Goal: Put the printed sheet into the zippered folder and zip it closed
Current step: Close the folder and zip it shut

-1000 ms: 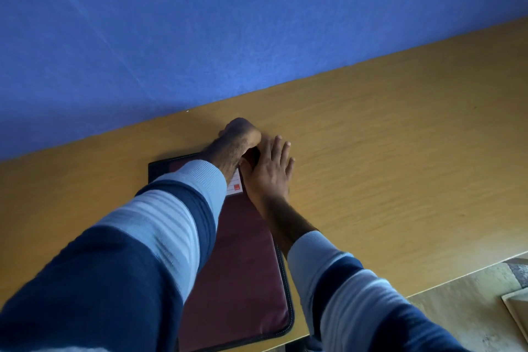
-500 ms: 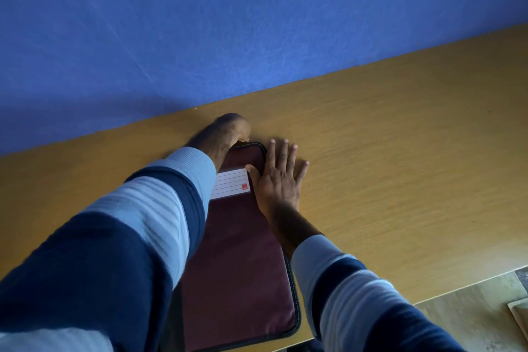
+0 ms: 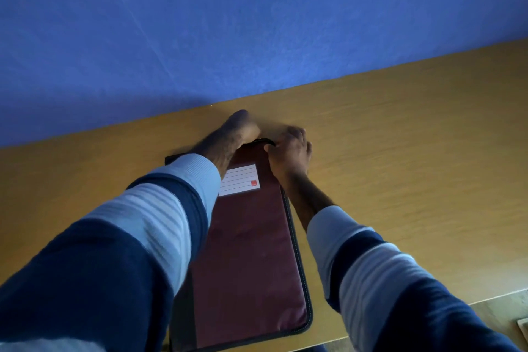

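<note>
Blue wall (image 3: 257, 23) behind; wooden table (image 3: 400, 151) below it. Maroon folder (image 3: 251, 251) lies flat on the table, cover down, long side running away from you. Your left hand (image 3: 238, 128) reaches over the folder's far edge, fingers bent out of sight; grip cannot be told. Your right hand (image 3: 293, 151), blurred, curls round the folder's far right corner, thumb on the black edge. White lined label (image 3: 240, 180) sits near the far end. Zip (image 3: 300, 266) runs down the right side.

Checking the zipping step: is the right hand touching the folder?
Touching. The head view shows the right hand curled over the far right corner of the folder, on its black zipper edge.
</note>
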`<state>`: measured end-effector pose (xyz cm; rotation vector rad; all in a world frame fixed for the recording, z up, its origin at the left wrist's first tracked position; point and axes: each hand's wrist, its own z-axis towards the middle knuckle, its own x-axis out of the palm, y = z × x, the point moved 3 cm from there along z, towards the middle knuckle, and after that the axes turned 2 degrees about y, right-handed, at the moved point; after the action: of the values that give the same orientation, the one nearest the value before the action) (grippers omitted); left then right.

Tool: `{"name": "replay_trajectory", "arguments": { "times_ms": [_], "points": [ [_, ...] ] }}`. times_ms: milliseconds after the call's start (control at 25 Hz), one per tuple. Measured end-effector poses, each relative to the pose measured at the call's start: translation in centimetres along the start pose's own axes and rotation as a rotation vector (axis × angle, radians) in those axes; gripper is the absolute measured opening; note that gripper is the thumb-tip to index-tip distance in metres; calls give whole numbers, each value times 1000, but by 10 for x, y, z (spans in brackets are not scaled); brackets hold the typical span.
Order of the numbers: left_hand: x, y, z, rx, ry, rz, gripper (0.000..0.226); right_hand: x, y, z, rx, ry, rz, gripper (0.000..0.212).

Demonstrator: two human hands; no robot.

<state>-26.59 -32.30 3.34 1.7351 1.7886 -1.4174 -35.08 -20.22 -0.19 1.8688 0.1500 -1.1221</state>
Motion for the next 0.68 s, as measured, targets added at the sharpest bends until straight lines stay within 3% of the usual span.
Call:
{"name": "replay_trajectory", "arguments": {
  "times_ms": [280, 480, 680],
  "points": [
    [-15, 18, -9, 257, 211, 104, 25, 2, -5, 6, -33, 61, -24, 35],
    [-14, 20, -6, 372, 118, 180, 19, 7, 6, 13, -109, 184, -67, 30],
    [-13, 22, -3, 455, 37, 276, 22, -1, 11, 18, -98, 157, 13, 22]
  ]
}}
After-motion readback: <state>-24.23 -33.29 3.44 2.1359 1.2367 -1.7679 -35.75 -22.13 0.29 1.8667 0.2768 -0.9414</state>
